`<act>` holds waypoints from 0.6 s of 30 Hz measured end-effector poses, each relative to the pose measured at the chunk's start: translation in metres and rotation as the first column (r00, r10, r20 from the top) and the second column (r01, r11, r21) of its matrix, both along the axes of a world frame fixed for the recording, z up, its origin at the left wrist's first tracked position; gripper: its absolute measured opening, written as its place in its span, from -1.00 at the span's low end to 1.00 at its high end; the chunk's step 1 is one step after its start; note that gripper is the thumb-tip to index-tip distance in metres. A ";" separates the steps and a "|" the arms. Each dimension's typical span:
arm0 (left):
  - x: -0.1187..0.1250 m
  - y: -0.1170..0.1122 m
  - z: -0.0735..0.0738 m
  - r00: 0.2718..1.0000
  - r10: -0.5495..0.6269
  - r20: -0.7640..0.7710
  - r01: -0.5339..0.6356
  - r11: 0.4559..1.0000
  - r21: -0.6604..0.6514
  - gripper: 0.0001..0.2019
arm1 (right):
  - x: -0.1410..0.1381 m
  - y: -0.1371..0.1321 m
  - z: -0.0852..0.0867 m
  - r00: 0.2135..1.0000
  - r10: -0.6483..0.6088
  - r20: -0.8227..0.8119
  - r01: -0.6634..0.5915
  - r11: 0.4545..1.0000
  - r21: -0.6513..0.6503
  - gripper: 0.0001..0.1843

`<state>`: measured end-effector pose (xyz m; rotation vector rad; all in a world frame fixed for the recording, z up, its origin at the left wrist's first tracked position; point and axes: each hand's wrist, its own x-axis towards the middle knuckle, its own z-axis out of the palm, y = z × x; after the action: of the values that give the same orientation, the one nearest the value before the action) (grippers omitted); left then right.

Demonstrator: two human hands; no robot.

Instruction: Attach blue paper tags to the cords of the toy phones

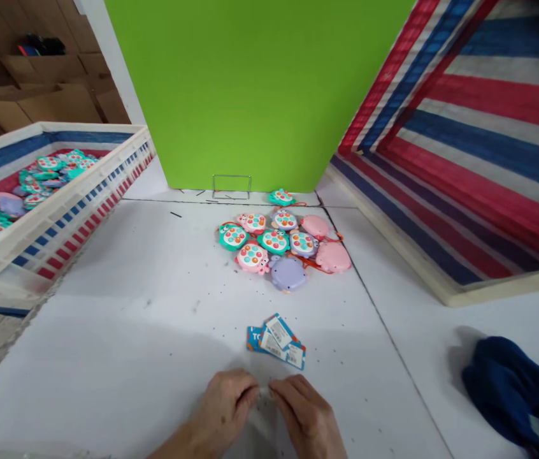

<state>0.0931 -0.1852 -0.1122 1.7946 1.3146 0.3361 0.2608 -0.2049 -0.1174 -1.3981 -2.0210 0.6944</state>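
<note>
My left hand [227, 403] and my right hand [304, 408] meet at the near edge of the white table [145, 319], fingertips pinched together on something small and pale that I cannot make out. Just beyond them lies a little stack of blue paper tags [276, 341] with white barcode labels. Farther out sits a pile of small animal-shaped toys [283, 245] in teal, pink and lilac, several showing coloured buttons. One teal toy [281, 197] lies apart by the green board.
A striped woven crate [59, 210] at the left holds several more toys. An upright green board [260, 89] stands behind the table. A large striped tray [465, 191] leans at the right. A dark blue cloth [513, 389] lies at the near right. A wire stand [231, 185] sits by the board.
</note>
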 end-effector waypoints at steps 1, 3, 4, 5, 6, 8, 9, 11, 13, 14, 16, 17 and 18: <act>-0.001 0.000 0.000 1.000 -0.007 -0.017 0.007 1.000 -0.005 -0.72 | 0.005 0.001 0.002 0.998 0.021 0.066 -0.020 1.000 -0.018 -0.71; -0.003 -0.001 -0.002 0.998 -0.026 -0.056 0.026 1.000 -0.008 -0.71 | 0.020 0.003 0.005 0.981 0.001 0.195 0.005 1.000 -0.030 -0.68; -0.004 -0.002 -0.003 0.997 -0.040 -0.067 0.039 0.999 -0.005 -0.71 | 0.029 0.004 0.006 0.969 -0.039 0.243 0.044 0.999 -0.017 -0.67; -0.005 -0.003 -0.005 0.996 -0.058 -0.070 0.058 0.998 0.001 -0.70 | 0.037 0.005 0.007 0.957 -0.091 0.274 0.093 0.996 0.006 -0.67; -0.006 -0.005 -0.007 0.995 -0.082 -0.063 0.083 0.996 0.011 -0.70 | 0.043 0.005 0.007 0.946 -0.145 0.290 0.142 0.989 0.031 -0.67; -0.005 -0.007 -0.009 0.989 -0.141 -0.038 0.142 0.989 0.028 -0.71 | 0.051 0.005 0.006 0.931 -0.214 0.295 0.209 0.977 0.051 -0.66; -0.004 -0.009 -0.010 0.985 -0.170 -0.028 0.171 0.985 0.034 -0.70 | 0.053 0.004 0.004 0.927 -0.235 0.292 0.230 0.972 0.049 -0.65; -0.003 -0.011 -0.010 0.978 -0.209 -0.024 0.209 0.977 0.044 -0.69 | 0.052 0.001 -0.001 0.923 -0.260 0.285 0.262 0.965 0.029 -0.65; -0.004 -0.012 -0.010 0.974 -0.225 -0.032 0.227 0.973 0.051 -0.67 | 0.053 -0.003 -0.006 0.926 -0.266 0.269 0.279 0.960 -0.010 -0.65; -0.005 -0.013 -0.010 0.972 -0.232 -0.039 0.234 0.971 0.053 -0.66 | 0.056 -0.005 -0.008 0.924 -0.280 0.258 0.297 0.955 -0.027 -0.65; -0.009 -0.014 -0.009 0.970 -0.236 -0.058 0.239 0.970 0.050 -0.67 | 0.069 -0.008 -0.008 0.901 -0.363 0.237 0.381 0.924 -0.035 -0.65; -0.011 -0.014 -0.009 0.970 -0.231 -0.072 0.234 0.972 0.038 -0.67 | 0.078 -0.009 -0.005 0.878 -0.421 0.227 0.440 0.898 -0.035 -0.65; -0.013 -0.015 -0.008 0.971 -0.222 -0.084 0.225 0.974 0.022 -0.67 | 0.087 -0.010 -0.001 0.849 -0.479 0.222 0.499 0.866 -0.038 -0.66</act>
<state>0.0802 -0.1997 -0.1201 1.9785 1.1523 0.1612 0.3480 -0.2148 -0.1188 -2.0146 -1.6725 0.4314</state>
